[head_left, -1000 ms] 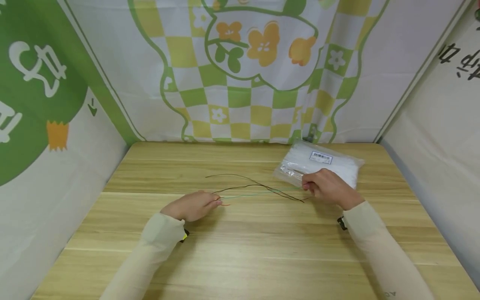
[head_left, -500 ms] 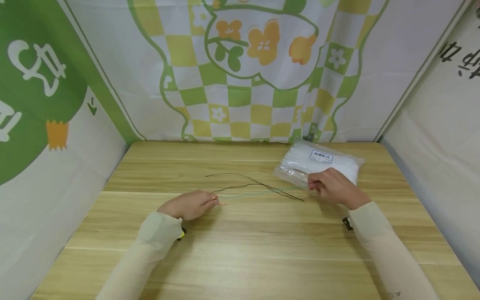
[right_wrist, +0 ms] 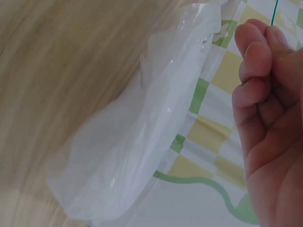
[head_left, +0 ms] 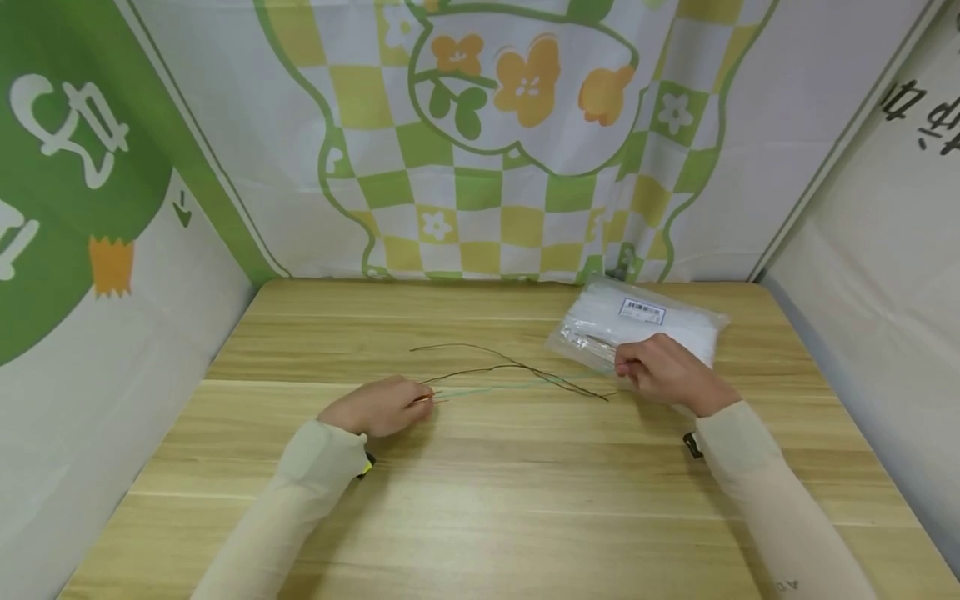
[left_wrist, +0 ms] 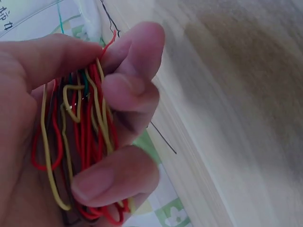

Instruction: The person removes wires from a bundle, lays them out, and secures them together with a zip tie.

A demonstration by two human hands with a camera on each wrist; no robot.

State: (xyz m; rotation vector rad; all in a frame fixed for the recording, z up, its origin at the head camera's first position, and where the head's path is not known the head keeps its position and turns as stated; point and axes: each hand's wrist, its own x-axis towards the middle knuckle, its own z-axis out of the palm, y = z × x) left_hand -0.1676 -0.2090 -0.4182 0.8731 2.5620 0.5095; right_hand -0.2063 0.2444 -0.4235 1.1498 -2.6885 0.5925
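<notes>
My left hand (head_left: 378, 407) is above the left middle of the table. Its curled fingers hold a bundle of red, yellow, dark and green wires (left_wrist: 87, 123), best seen in the left wrist view. A short red end (left_wrist: 110, 41) sticks up beside the thumb tip. One thin green wire (head_left: 487, 389) runs from this hand across to my right hand (head_left: 671, 371). The right thumb and fingertips pinch its end; the green wire (right_wrist: 274, 14) rises from them in the right wrist view. Below the green line, two loose dark wires (head_left: 472, 344) lie crossing each other on the wood.
A clear plastic bag (head_left: 600, 304) with white contents and a barcode label (head_left: 642, 312) lies at the back right, partly behind the right hand. The wooden table (head_left: 480, 500) ends against a printed curtain (head_left: 498, 225). Fabric walls flank both sides.
The hands have drawn slightly apart, right hand rightward and left hand a little leftward, with the green wire stretched between. The orange-red end by the left fingers shows shorter. The dark wires lie as before.
</notes>
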